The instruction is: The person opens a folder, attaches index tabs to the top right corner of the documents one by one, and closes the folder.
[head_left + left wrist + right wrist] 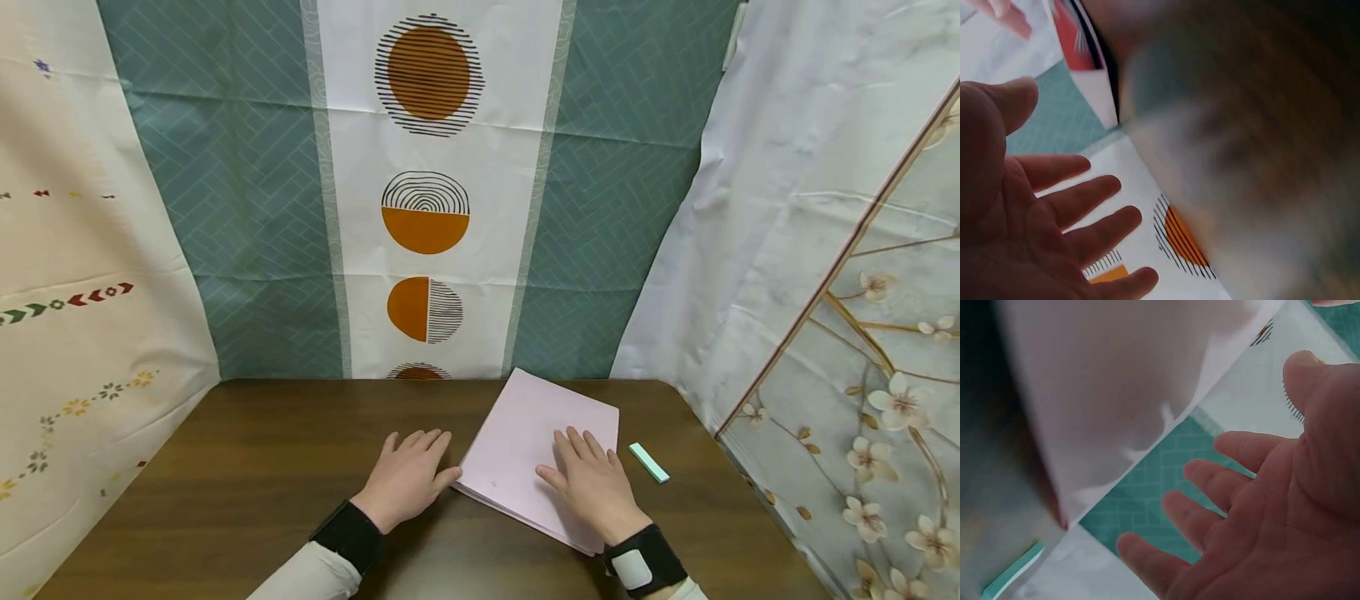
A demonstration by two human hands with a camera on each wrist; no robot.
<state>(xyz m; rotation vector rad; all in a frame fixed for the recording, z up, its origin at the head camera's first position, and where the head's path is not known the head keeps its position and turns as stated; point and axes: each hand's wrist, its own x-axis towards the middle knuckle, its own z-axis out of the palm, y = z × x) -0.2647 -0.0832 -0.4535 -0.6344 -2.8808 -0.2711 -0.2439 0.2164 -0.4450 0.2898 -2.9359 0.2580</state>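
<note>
A flat pale pink folder-like thing (pixel 525 450) lies at an angle on the right half of the table, with layered edges along its near side. My right hand (pixel 596 483) is over its right part, palm down and fingers spread; the right wrist view shows the fingers (pixel 1194 515) straight with a gap to the pink surface. Beside the near left corner is my left hand (pixel 408 479), its thumb tip right at that corner. In the left wrist view the palm (pixel 1035 231) holds nothing, and the pink thing's edge (pixel 1094 97) shows red and black layers.
A small mint-green bar (pixel 648 462) lies on the brown wooden table (pixel 262 467), just right of the pink thing. A patterned green and white curtain (pixel 255 208) hangs behind the table's far edge. Patterned cloths (pixel 810 250) hang at both sides.
</note>
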